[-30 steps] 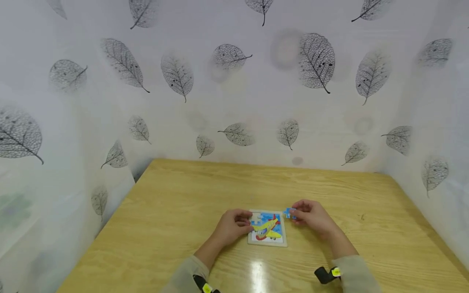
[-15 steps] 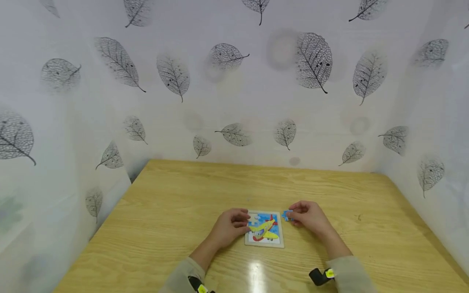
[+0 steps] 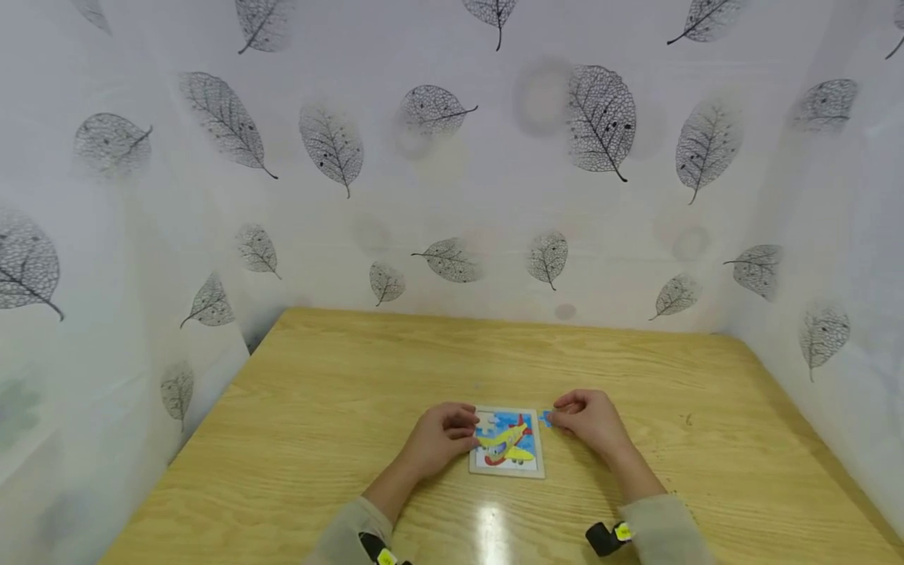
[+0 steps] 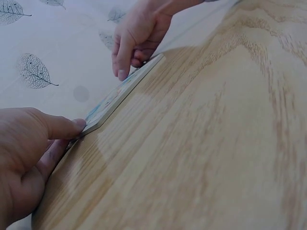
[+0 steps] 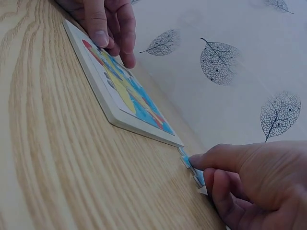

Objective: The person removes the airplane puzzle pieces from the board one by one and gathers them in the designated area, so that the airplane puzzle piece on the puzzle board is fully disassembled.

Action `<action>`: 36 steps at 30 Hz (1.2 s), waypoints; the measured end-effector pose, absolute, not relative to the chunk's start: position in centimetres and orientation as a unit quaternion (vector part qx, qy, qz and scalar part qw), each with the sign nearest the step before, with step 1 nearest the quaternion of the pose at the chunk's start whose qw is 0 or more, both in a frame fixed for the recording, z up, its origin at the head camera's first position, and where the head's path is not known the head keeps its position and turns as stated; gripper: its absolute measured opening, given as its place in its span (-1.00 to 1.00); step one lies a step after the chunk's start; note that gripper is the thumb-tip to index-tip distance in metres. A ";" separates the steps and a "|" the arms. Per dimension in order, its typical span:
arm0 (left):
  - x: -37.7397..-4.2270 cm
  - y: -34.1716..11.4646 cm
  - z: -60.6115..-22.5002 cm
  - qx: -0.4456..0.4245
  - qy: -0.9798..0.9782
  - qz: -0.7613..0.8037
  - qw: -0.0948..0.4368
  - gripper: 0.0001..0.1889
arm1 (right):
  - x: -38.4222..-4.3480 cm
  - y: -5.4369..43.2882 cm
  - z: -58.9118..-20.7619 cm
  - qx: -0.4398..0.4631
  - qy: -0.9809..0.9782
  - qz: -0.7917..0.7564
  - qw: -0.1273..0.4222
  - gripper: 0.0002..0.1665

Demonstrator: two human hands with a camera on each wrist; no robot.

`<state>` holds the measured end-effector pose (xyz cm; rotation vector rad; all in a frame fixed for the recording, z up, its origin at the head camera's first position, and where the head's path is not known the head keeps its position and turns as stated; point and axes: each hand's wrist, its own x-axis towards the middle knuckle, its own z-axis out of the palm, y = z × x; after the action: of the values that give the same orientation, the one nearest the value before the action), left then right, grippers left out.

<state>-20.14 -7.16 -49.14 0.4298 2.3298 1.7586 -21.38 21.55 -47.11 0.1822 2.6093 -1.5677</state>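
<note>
A square wooden jigsaw board (image 3: 506, 473) lies flat on the table, its picture a yellow and red airplane on blue sky. Pale bare wood shows in its upper left part. My left hand (image 3: 441, 437) grips the board's left edge; in the left wrist view the thumb (image 4: 76, 125) lies on top of the rim. Just past the board's right edge, my right hand (image 3: 592, 421) pinches a blue jigsaw piece (image 5: 185, 159). The right wrist view puts this piece close to the board's corner, low over the table, its far part hidden behind the fingers.
The wooden table (image 3: 353, 369) extends around the board on every side. Behind it and along both sides hangs a pale curtain (image 3: 452, 188) printed with grey leaves. A black wrist camera (image 3: 603, 539) sits at the right sleeve.
The right thumb has moved over the blue piece, so less of it shows, and the hand sits slightly lower. The left hand keeps its grip on the board. The whole head view has shifted a little.
</note>
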 end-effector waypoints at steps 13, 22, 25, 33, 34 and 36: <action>-20.4 -7.2 -49.1 0.141 0.795 0.582 0.097 -0.75 | -22.0 22.1 -47.5 0.070 0.830 -0.548 0.069 -0.64; -20.3 -7.4 -49.5 0.134 0.801 0.576 0.091 -0.77 | -21.9 21.1 -47.2 0.047 0.823 -0.563 0.062 -0.65; -20.4 -7.6 -49.3 0.138 0.796 0.582 0.093 -0.77 | -21.9 20.5 -46.8 0.034 0.818 -0.570 0.071 -0.64; -20.3 -7.3 -49.0 0.145 0.791 0.587 0.091 -0.77 | -21.3 19.5 -46.8 -0.018 0.812 -0.574 0.101 -0.59; -20.3 -7.2 -49.1 0.144 0.791 0.587 0.092 -0.77 | -21.2 19.3 -46.8 -0.023 0.810 -0.576 0.108 -0.59; -20.2 -7.1 -49.3 0.143 0.789 0.590 0.094 -0.77 | -21.0 19.1 -46.7 -0.028 0.804 -0.582 0.120 -0.60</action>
<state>-20.23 -7.05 -49.26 0.4233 2.3409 1.7495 -21.03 19.05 -46.70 -0.0832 2.3502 -1.6999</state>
